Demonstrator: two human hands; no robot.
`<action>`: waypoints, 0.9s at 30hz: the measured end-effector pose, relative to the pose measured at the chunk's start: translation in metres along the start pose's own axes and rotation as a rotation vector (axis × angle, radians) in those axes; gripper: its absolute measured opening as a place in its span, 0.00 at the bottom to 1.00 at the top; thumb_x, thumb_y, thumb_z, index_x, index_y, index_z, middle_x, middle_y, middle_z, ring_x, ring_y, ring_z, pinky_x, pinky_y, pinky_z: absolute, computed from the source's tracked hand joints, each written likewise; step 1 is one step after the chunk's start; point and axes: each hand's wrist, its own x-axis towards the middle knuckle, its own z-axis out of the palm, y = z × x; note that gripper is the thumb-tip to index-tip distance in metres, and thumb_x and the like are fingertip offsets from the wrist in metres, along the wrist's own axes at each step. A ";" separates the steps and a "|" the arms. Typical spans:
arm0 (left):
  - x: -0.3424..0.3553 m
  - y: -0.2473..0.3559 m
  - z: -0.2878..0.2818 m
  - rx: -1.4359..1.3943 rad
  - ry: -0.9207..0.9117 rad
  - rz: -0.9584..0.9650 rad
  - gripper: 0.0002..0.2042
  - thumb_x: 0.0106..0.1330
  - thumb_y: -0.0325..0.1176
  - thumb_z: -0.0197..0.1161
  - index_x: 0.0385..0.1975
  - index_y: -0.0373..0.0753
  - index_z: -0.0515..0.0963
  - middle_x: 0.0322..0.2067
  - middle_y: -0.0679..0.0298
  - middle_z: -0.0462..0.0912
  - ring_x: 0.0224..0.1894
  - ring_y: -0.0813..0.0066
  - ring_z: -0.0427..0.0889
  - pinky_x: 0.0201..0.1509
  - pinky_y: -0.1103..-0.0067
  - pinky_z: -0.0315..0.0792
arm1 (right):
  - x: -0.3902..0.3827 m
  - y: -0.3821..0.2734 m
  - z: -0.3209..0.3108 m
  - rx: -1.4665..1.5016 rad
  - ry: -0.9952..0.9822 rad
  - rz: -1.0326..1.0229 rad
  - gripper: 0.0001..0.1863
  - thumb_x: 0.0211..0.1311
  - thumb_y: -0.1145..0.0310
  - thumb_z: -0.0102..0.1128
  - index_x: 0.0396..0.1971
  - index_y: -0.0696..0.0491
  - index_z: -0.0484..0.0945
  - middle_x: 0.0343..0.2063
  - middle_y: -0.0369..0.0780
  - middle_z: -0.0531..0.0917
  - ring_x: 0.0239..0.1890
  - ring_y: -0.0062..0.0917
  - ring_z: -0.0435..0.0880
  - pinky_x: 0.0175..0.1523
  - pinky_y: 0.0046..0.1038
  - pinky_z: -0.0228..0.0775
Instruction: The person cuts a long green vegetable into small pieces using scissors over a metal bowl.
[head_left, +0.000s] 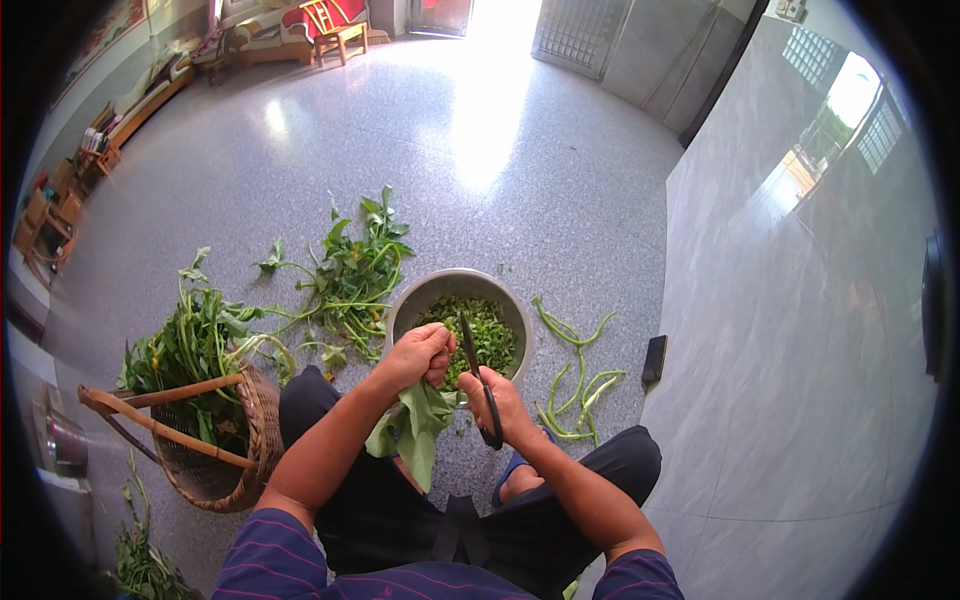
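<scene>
My left hand (425, 355) is closed on a bunch of greens, with a large pale-green leaf (410, 440) hanging below it. My right hand (492, 405) grips black scissors (470, 350), blades pointing up beside my left fingers, over a steel bowl (425, 285) of finely cut greens (485, 340). The bowl rests on the floor beyond my bent knees. Leafy stems (355, 270) lie left of it, and long pale-green stalks (560, 410) lie to its right.
A woven basket (255, 440) of leafy stems stands left, more greens (145, 560) behind it at lower left. A black phone (654, 358) lies by the grey tiled wall (780, 350). Wooden seats (330, 40) line the far side near a bright doorway (495, 30).
</scene>
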 end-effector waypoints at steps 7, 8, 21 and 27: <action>0.001 0.002 -0.002 -0.003 -0.005 -0.100 0.13 0.76 0.37 0.43 0.30 0.39 0.67 0.17 0.73 0.59 0.16 0.83 0.55 0.19 0.81 0.55 | -0.011 -0.017 -0.004 -0.398 0.158 -0.235 0.23 0.62 0.45 0.55 0.37 0.52 0.73 0.21 0.45 0.80 0.28 0.45 0.82 0.33 0.41 0.70; 0.001 0.003 -0.001 0.006 -0.028 -0.092 0.12 0.75 0.37 0.43 0.30 0.39 0.67 0.17 0.73 0.60 0.16 0.83 0.56 0.19 0.81 0.55 | -0.013 -0.020 -0.006 -0.421 0.146 -0.219 0.23 0.62 0.44 0.56 0.36 0.52 0.72 0.21 0.45 0.81 0.29 0.46 0.82 0.34 0.43 0.70; -0.002 -0.001 0.001 0.219 -0.023 -0.025 0.11 0.75 0.34 0.45 0.29 0.39 0.68 0.17 0.75 0.60 0.15 0.87 0.55 0.16 0.84 0.51 | -0.008 -0.014 -0.008 -0.409 0.105 -0.210 0.24 0.60 0.43 0.57 0.35 0.51 0.72 0.23 0.45 0.80 0.30 0.44 0.81 0.35 0.41 0.69; -0.002 -0.001 -0.001 0.187 -0.027 -0.037 0.11 0.74 0.34 0.45 0.29 0.38 0.69 0.17 0.74 0.60 0.15 0.85 0.55 0.17 0.83 0.53 | -0.006 -0.010 -0.004 -0.287 0.126 -0.234 0.21 0.60 0.48 0.60 0.35 0.53 0.77 0.22 0.43 0.81 0.28 0.37 0.82 0.34 0.36 0.70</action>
